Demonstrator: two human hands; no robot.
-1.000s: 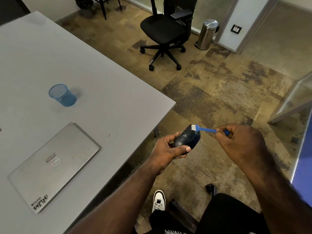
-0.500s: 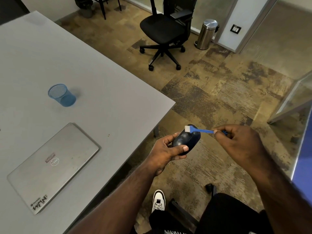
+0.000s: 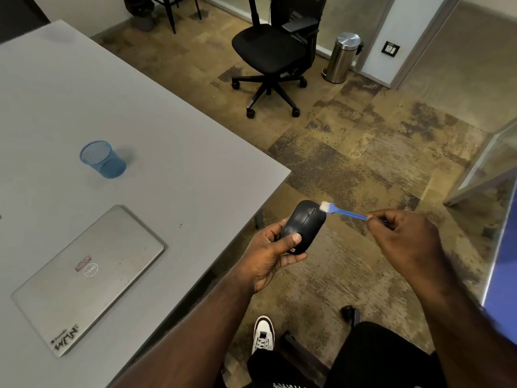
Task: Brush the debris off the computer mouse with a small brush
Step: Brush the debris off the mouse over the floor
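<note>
Your left hand [image 3: 268, 247] grips the mouse [image 3: 303, 225], now turned top-up, while your right hand [image 3: 402, 236] pinches the brush [image 3: 340, 210], its bristles swept to the front edge, so brushing continues.

Black mouse [image 3: 303, 225], blue white-bristled brush [image 3: 342, 210], blue mesh cup [image 3: 103, 159]

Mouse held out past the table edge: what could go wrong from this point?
1. The mouse is held by the left hand over bare floor, beyond the table; a slip would likely drop it.
2. The right hand pinches the brush at its far end, so bristle pressure may be weak or wobbly.
</note>
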